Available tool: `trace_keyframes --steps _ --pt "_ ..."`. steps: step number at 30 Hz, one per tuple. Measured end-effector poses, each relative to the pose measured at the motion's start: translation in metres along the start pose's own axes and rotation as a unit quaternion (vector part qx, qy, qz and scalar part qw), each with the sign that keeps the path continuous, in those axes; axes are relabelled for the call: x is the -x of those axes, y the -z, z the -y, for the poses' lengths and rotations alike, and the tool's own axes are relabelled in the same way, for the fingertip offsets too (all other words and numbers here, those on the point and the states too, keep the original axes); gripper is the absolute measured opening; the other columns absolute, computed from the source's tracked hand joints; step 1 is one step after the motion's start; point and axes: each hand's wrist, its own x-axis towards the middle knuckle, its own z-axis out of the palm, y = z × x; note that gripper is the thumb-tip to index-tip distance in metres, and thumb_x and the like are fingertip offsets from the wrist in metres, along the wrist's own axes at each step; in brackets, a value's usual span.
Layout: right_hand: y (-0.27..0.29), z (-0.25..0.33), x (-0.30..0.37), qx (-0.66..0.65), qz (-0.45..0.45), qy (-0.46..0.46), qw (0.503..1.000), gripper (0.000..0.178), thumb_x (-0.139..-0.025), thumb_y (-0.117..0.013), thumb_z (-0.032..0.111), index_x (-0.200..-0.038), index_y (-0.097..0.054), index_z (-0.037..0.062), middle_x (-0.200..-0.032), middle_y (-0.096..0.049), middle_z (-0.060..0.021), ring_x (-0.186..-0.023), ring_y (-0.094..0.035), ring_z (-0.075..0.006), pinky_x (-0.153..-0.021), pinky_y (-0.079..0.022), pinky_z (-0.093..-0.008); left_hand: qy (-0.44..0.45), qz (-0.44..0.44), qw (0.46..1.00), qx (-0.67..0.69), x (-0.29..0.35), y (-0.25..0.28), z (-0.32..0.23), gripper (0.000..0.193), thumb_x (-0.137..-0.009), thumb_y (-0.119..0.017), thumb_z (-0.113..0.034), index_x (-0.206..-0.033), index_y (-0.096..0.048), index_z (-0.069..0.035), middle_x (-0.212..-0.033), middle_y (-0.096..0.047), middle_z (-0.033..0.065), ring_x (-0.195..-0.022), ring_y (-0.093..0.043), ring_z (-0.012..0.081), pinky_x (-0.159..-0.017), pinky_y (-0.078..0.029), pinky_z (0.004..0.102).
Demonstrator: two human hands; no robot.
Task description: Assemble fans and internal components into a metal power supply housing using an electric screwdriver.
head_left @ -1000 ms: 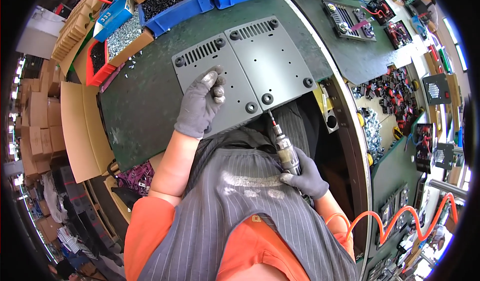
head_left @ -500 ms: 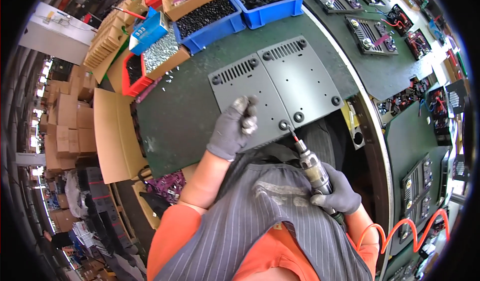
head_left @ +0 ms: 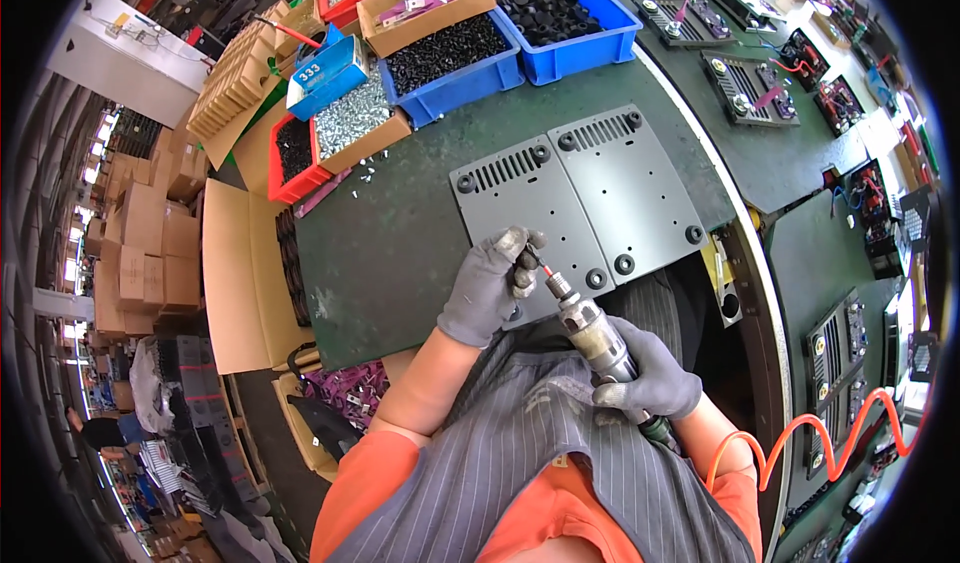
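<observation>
Two flat grey metal panels lie side by side, a left panel (head_left: 530, 195) and a right panel (head_left: 655, 198), each with a slotted far end. Black round rubber feet, such as this near-side foot (head_left: 624, 264), sit at their corners. My right hand (head_left: 655, 375) is wrapped round a pneumatic screwdriver (head_left: 594, 341), its bit pointing away and to the left. Above the left panel, my left hand (head_left: 490, 285) pinches at the bit's tip; whatever lies between its fingertips is too small to make out. Both hands wear grey gloves.
Blue bins of black screws (head_left: 452, 63) and rubber feet (head_left: 545, 8) stand at the back, beside a cardboard tray of silver screws (head_left: 352, 118) and a red bin (head_left: 295, 158). An orange coiled hose (head_left: 800, 433) runs at right. An open carton (head_left: 240, 278) stands left.
The screwdriver's bit has left the foot at the left panel's near right corner and swung left to my left fingertips. The whole view has shifted, with the panels now lower and farther right.
</observation>
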Motion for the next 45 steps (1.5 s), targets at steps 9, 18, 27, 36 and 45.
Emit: trace_keyframes --steps 9,18,27,36,45 --pt "0.001 0.004 0.002 0.053 0.027 0.009 0.998 0.081 -0.063 -0.079 0.025 -0.129 -0.041 -0.0019 -0.096 -0.058 -0.0087 -0.085 -0.057 -0.0151 -0.079 -0.047 -0.0303 -0.021 -0.002 0.971 -0.238 0.012 -0.003 -0.023 0.026 -0.089 -0.060 -0.030 -0.089 -0.066 -0.005 -0.069 -0.060 -0.0015 -0.057 -0.052 0.0015 -0.049 -0.040 0.0159" --pt "0.006 -0.012 0.012 0.014 0.007 0.034 0.999 0.081 -0.061 -0.078 0.024 -0.129 -0.042 -0.0015 -0.093 -0.057 -0.0059 -0.082 -0.056 -0.0126 -0.077 -0.046 -0.0281 0.045 0.103 0.673 -0.731 0.069 0.049 0.041 0.039 -0.086 -0.057 -0.039 -0.102 -0.065 -0.005 -0.090 -0.065 0.0165 -0.083 -0.063 0.0317 -0.073 -0.049 0.0388" --pt "0.011 -0.002 0.018 -0.065 -0.005 0.029 0.997 0.083 -0.060 -0.080 0.024 -0.129 -0.042 -0.0005 -0.093 -0.056 -0.0040 -0.081 -0.054 -0.0119 -0.074 -0.045 -0.0267 -0.229 0.073 0.599 -0.764 0.086 -0.003 -0.011 0.031 -0.083 -0.057 -0.037 -0.079 -0.054 -0.006 -0.068 -0.054 0.0137 -0.061 -0.057 0.0315 -0.056 -0.046 0.0411" --pt "0.017 0.015 0.040 -0.083 -0.033 0.004 0.996 0.092 -0.050 -0.082 0.031 -0.126 -0.044 -0.0045 -0.101 -0.057 -0.0067 -0.089 -0.054 -0.0141 -0.083 -0.042 -0.0277 -0.146 0.068 0.527 -0.834 0.018 -0.036 -0.096 0.031 -0.085 -0.054 -0.037 -0.091 -0.052 -0.006 -0.082 -0.060 0.0173 -0.077 -0.059 0.0373 -0.066 -0.046 0.0476" --pt "0.017 0.024 0.015 -0.025 -0.012 0.037 0.999 0.075 -0.066 -0.077 0.019 -0.129 -0.042 -0.0017 -0.094 -0.056 -0.0027 -0.083 -0.053 -0.0094 -0.076 -0.045 -0.0251 -0.124 0.053 0.534 -0.835 0.000 -0.039 -0.093 0.032 -0.085 -0.054 -0.034 -0.096 -0.050 -0.005 -0.085 -0.059 0.0193 -0.081 -0.059 0.0383 -0.068 -0.045 0.0488"
